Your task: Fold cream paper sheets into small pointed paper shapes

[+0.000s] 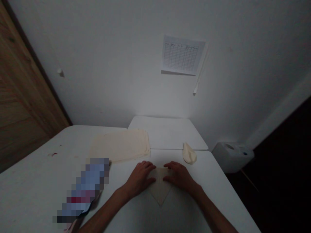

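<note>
A thin cream sheet (160, 189), folded to a downward point, lies flat on the white table between my hands. I cannot tell whether it is cloth or pastry. My left hand (143, 176) rests over its left side, thumb and fingers apart. On the opposite side, my right hand (178, 176) has its thumb and fingertips on the sheet, also spread apart. The sheet's outer corners are partly hidden under the hands. Beyond my right hand lies a small folded cream piece (189, 154), rounded at the bottom and pointed at the top.
A stack of flat cream sheets (121, 145) lies at the back left. Nearer on the left is a blurred-out bluish item (85, 186). White tables (167, 131) meet the wall, where a printed chart (182, 55) hangs. A whitish plastic container (232, 157) stands beyond the right edge.
</note>
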{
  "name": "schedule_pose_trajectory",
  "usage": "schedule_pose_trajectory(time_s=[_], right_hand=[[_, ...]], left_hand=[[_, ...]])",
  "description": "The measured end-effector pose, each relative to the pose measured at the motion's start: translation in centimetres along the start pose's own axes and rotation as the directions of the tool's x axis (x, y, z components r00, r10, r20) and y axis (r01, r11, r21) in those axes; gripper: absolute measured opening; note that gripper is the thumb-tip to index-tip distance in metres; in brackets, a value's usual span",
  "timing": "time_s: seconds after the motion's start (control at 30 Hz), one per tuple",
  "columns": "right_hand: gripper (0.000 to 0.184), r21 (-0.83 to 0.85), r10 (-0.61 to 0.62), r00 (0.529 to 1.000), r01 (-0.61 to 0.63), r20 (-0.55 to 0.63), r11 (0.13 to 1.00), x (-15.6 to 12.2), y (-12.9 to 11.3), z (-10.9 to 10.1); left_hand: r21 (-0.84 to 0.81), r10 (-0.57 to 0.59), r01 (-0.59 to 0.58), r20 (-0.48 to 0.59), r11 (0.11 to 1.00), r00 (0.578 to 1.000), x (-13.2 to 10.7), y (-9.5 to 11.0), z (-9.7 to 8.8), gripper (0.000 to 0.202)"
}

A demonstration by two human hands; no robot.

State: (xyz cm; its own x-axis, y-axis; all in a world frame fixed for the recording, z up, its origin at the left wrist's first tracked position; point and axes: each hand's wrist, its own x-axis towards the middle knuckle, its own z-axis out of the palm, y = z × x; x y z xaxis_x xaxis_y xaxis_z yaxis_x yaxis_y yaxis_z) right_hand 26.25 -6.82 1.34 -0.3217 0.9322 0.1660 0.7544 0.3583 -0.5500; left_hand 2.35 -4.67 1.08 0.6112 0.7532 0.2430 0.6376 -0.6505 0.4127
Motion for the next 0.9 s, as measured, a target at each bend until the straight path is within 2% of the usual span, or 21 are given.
schedule_pose_trajectory(time_s=[0.13, 0.27, 0.43, 0.6, 0.9], right_hand=[[0.044, 0.022, 0.050, 0.996, -0.051, 0.071, 0.998, 0.5, 0.6, -0.2], [0.031, -0.024, 0.021, 0.992, -0.019, 0.122, 1.000, 0.9, 1.0, -0.2], [0.024, -0.053, 0.008, 0.994, -0.003, 0.108, 0.999, 0.9, 1.2, -0.1], [0.019, -0.105, -0.042, 0.995, 0.052, 0.090, 0.993, 0.6, 1.1, 0.0], [0.012, -0.187, -0.139, 0.981, 0.163, 0.138, 0.969, 0.2, -0.7, -0.3]], left_hand=[[-0.042, 0.010, -0.006, 0.089, 0.999, 0.996, 0.8, 0.3, -0.9, 0.053], [-0.069, 0.047, -0.036, 0.169, 0.997, 0.984, 1.9, 0.6, -1.7, 0.063], [-0.065, 0.074, -0.060, 0.231, 0.996, 0.970, 2.6, 0.6, -1.8, 0.051], [-0.033, -0.032, 0.042, 0.278, 0.999, 0.960, 2.6, 0.5, -1.5, 0.041], [0.055, -0.114, 0.102, 0.300, 0.993, 0.947, 3.2, 1.5, -1.6, 0.029]])
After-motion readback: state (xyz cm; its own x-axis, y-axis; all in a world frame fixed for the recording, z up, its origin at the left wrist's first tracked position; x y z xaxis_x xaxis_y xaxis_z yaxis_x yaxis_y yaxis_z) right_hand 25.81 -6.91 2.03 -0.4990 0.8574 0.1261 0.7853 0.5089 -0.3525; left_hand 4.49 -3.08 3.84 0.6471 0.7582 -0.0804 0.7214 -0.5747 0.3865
